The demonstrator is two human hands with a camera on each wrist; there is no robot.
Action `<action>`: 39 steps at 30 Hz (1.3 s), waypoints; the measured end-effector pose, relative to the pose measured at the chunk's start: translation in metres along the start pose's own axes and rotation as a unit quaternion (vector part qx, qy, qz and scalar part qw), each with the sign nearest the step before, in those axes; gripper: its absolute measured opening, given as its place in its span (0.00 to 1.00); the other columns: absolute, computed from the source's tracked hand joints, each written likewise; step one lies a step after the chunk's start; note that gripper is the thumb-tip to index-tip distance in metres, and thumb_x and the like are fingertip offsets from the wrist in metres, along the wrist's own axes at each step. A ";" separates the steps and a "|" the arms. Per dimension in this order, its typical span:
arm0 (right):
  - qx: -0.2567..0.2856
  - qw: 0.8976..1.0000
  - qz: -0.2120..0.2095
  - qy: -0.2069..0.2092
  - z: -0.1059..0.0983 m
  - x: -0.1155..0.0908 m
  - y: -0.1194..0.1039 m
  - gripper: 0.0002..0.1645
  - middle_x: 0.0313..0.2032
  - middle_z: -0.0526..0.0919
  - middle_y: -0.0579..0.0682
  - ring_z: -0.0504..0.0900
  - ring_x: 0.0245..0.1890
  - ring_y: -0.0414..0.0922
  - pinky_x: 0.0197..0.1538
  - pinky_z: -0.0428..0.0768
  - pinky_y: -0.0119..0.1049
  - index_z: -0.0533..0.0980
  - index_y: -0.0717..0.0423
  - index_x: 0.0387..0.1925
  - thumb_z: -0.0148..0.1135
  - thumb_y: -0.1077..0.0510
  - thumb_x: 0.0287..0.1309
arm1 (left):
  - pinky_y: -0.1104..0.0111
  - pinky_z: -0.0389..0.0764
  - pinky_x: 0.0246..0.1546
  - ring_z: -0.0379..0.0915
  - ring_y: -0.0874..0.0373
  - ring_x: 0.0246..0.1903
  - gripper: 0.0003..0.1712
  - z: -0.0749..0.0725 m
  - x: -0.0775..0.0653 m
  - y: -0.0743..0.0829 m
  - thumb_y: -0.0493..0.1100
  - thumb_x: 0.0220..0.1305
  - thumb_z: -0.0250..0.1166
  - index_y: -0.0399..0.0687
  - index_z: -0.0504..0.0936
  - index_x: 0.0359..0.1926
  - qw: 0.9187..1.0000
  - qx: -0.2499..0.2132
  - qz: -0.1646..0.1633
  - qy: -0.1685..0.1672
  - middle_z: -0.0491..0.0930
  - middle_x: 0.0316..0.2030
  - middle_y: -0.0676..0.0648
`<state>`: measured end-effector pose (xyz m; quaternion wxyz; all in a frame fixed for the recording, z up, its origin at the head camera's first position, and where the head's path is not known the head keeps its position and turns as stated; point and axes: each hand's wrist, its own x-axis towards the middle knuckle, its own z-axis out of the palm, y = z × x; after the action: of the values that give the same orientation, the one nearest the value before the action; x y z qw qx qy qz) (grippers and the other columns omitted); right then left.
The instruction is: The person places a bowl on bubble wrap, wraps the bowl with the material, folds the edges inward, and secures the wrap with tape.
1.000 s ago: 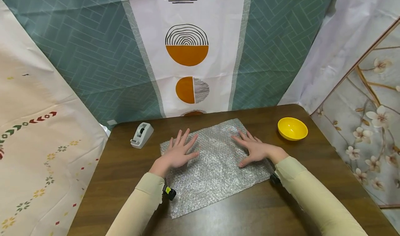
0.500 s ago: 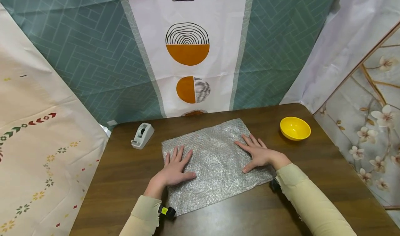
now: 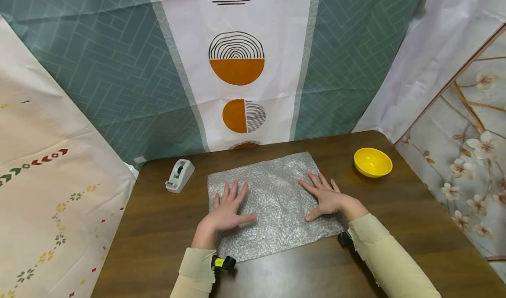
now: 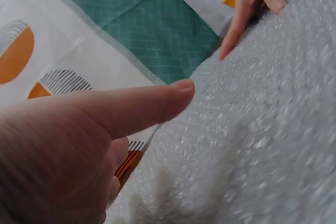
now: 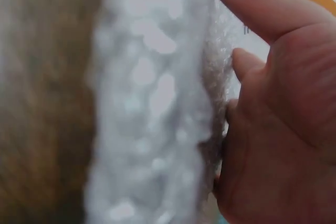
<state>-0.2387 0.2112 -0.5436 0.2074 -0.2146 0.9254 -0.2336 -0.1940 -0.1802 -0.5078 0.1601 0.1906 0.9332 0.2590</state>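
A sheet of bubble wrap (image 3: pixel 272 206) lies spread on the brown table, slightly askew to its edges. On its left part rests my left hand (image 3: pixel 227 212), fingers spread and straight, thumb pointing right. My right hand (image 3: pixel 327 199) lies on the right part with its fingers fanned out. In the left wrist view the left thumb stretches over the bubble wrap (image 4: pixel 262 119), with the other hand's fingers (image 4: pixel 244 24) touching the sheet further off. Close to the right wrist camera, the sheet's edge is blurred beside the right hand (image 5: pixel 283 103). Neither hand grips anything.
A white tape dispenser (image 3: pixel 180 175) stands at the table's back left. Toward the back right sits a yellow bowl (image 3: pixel 373 162). Patterned cloths hang behind the table (image 3: pixel 150 263) and along both sides.
My left hand has come back toward me, then shifted slightly right, and the bubble wrap's left side has moved right with it. The right hand has slid slightly toward me.
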 end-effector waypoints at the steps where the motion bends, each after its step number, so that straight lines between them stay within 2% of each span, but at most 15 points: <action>1: -0.003 1.000 0.006 -0.003 0.000 -0.002 -0.003 0.82 0.85 0.28 0.61 0.22 0.82 0.67 0.74 0.26 0.75 0.46 0.39 0.88 0.78 0.20 0.40 | 0.29 0.28 0.74 0.16 0.33 0.82 0.63 0.001 -0.001 0.000 0.70 0.68 0.68 0.55 0.42 0.88 1.000 -0.003 0.000 -0.003 0.30 0.85 0.36; 9: 0.031 0.999 0.033 -0.008 -0.008 -0.019 -0.027 0.78 0.81 0.22 0.73 0.19 0.79 0.73 0.73 0.23 0.75 0.46 0.50 0.87 0.83 0.32 0.49 | 0.31 0.26 0.75 0.19 0.32 0.82 0.64 0.006 -0.003 -0.005 0.68 0.65 0.71 0.53 0.45 0.88 1.000 -0.015 -0.020 -0.013 0.32 0.85 0.35; 16: 0.068 0.998 0.010 0.011 0.002 -0.017 -0.007 0.80 0.82 0.20 0.69 0.16 0.80 0.68 0.73 0.19 0.72 0.47 0.46 0.87 0.82 0.26 0.44 | 0.31 0.26 0.75 0.19 0.34 0.82 0.64 0.008 -0.001 -0.011 0.68 0.65 0.72 0.51 0.45 0.88 1.000 -0.017 -0.019 -0.013 0.32 0.85 0.36; 18: 0.077 0.997 0.006 0.016 0.004 -0.019 -0.001 0.79 0.82 0.21 0.67 0.17 0.81 0.66 0.74 0.21 0.71 0.48 0.47 0.87 0.82 0.26 0.44 | 0.32 0.23 0.74 0.17 0.36 0.82 0.65 0.014 0.002 -0.019 0.68 0.65 0.72 0.53 0.45 0.88 1.000 -0.018 -0.016 -0.012 0.29 0.86 0.39; 23: 0.125 0.991 -0.029 0.025 -0.001 -0.026 -0.003 0.71 0.82 0.22 0.71 0.18 0.80 0.70 0.72 0.18 0.73 0.51 0.51 0.86 0.80 0.33 0.52 | 0.34 0.15 0.72 0.10 0.45 0.82 0.66 0.027 0.008 -0.039 0.70 0.63 0.71 0.60 0.41 0.87 1.000 -0.017 -0.015 -0.014 0.22 0.85 0.48; 26: 0.155 0.987 -0.045 0.024 -0.005 -0.028 -0.004 0.66 0.81 0.22 0.72 0.16 0.79 0.71 0.70 0.16 0.73 0.52 0.52 0.86 0.78 0.37 0.57 | 0.34 0.13 0.71 0.08 0.46 0.81 0.66 0.027 0.010 -0.040 0.70 0.63 0.71 0.62 0.40 0.87 0.999 -0.015 -0.022 -0.020 0.20 0.84 0.50; 29: 0.170 0.984 -0.044 0.023 -0.007 -0.030 -0.002 0.62 0.82 0.22 0.71 0.17 0.80 0.69 0.72 0.16 0.71 0.52 0.51 0.86 0.76 0.38 0.62 | 0.34 0.12 0.71 0.08 0.45 0.81 0.66 0.028 0.011 -0.041 0.71 0.63 0.71 0.62 0.40 0.87 0.999 -0.009 -0.023 -0.021 0.20 0.84 0.50; 35: 0.187 0.982 -0.018 0.015 -0.013 -0.034 -0.001 0.55 0.84 0.28 0.66 0.20 0.82 0.66 0.74 0.22 0.73 0.54 0.51 0.86 0.70 0.41 0.69 | 0.33 0.13 0.70 0.07 0.46 0.81 0.67 0.028 0.010 -0.040 0.74 0.62 0.69 0.63 0.38 0.87 0.999 0.003 -0.023 -0.023 0.18 0.84 0.50; 37: 0.190 0.982 -0.015 0.014 -0.019 -0.038 -0.001 0.53 0.85 0.31 0.65 0.25 0.83 0.67 0.74 0.28 0.76 0.54 0.51 0.86 0.68 0.41 0.71 | 0.33 0.13 0.70 0.08 0.45 0.81 0.68 0.028 0.009 -0.038 0.74 0.61 0.70 0.61 0.39 0.88 1.000 0.001 -0.021 -0.018 0.19 0.85 0.49; 39: 0.197 0.980 -0.016 0.027 -0.027 -0.045 0.001 0.50 0.85 0.39 0.64 0.34 0.83 0.68 0.75 0.37 0.77 0.55 0.52 0.86 0.66 0.42 0.73 | 0.32 0.13 0.70 0.08 0.45 0.81 0.69 0.028 0.008 -0.037 0.74 0.61 0.71 0.61 0.39 0.87 1.000 -0.001 -0.023 -0.017 0.19 0.85 0.49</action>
<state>-0.2153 0.2435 -0.5098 0.2171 -0.1782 0.8630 -0.4200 -0.2001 -0.1944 -0.5525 0.1820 0.1736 0.9343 0.2527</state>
